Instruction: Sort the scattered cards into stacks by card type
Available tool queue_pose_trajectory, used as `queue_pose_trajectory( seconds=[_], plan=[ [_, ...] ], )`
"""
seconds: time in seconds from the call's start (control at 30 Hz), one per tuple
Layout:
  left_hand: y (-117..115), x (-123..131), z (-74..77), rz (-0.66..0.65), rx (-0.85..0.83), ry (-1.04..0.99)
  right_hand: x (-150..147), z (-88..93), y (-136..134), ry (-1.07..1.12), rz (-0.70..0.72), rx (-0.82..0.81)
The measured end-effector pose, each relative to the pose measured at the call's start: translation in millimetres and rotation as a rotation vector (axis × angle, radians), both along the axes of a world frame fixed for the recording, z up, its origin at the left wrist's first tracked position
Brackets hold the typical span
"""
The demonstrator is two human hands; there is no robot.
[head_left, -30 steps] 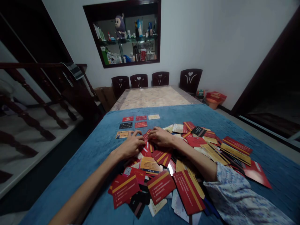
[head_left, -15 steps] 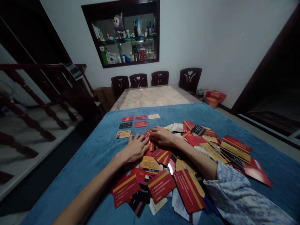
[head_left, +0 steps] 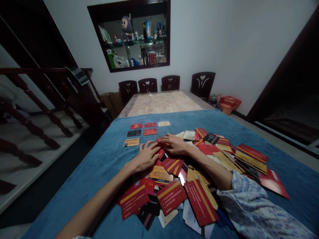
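My left hand (head_left: 147, 156) and my right hand (head_left: 173, 145) meet at the left edge of a loose heap of cards. Between them is a red card (head_left: 161, 151), partly covered by my fingers. The fingers of both hands are bent and closed on it, their tips close together at its upper end. Just below lie another red card with a yellow stripe (head_left: 172, 165) and a yellow card (head_left: 160, 175). Left of my hands, laid out in short rows, are a yellow card with a figure (head_left: 131, 142), a black card (head_left: 134, 133), several red cards (head_left: 150, 131) and a cream card (head_left: 163, 123).
A blue cloth (head_left: 82, 186) covers the near part of the table. The heap spreads right past my right forearm, with a large red card (head_left: 273, 184) at its edge. Beyond the cloth is a pale tabletop (head_left: 164, 103), then several dark chairs (head_left: 203, 83). A stair railing (head_left: 37, 89) stands left.
My left fingers have moved slightly up and right, closer to my right fingertips. My right hand has shifted a little, and the red card between them is now more covered.
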State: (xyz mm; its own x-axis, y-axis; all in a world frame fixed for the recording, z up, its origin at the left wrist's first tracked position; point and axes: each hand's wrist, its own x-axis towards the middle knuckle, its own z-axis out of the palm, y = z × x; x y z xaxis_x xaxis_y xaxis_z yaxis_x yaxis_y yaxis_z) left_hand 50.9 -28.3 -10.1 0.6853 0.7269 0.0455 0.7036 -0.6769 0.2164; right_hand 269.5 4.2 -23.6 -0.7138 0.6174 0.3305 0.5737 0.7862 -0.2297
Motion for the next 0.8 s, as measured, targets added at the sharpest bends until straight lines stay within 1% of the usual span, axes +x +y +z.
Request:
queue_pose_trajectory(
  seconds=[0.1, 0.17, 0.3, 0.47, 0.63, 0.7, 0.8],
  plan=[
    [-0.9, 0.5, 3.8, 0.040, 0.105, -0.016, 3.4, 1.4, -0.5, -0.020, 0.006, -0.034],
    [-2.1, 0.8, 6.7, 0.058, 0.135, 0.002, 6.1, 2.0, 0.2, -0.046, -0.004, -0.028],
    [-2.5, 0.0, 6.1, 0.081, 0.115, 0.037, 10.1, 5.5, 0.7, -0.096, -0.024, 0.003],
    [0.7, 1.2, -2.2, 0.104, 0.084, -0.030, 10.6, 12.4, -1.2, -0.189, -0.042, 0.033],
    [1.0, 5.5, -3.7, 0.147, 0.048, -0.070, 9.2, 11.7, 0.7, -0.158, 0.004, 0.014],
    [-0.1, 6.2, -3.2, 0.140, 0.055, -0.073, 9.0, 11.0, 1.6, -0.129, 0.019, -0.012],
    [-1.9, 5.8, -2.6, 0.074, 0.113, -0.064, 9.1, 11.7, 1.4, -0.116, 0.028, -0.035]
  ],
)
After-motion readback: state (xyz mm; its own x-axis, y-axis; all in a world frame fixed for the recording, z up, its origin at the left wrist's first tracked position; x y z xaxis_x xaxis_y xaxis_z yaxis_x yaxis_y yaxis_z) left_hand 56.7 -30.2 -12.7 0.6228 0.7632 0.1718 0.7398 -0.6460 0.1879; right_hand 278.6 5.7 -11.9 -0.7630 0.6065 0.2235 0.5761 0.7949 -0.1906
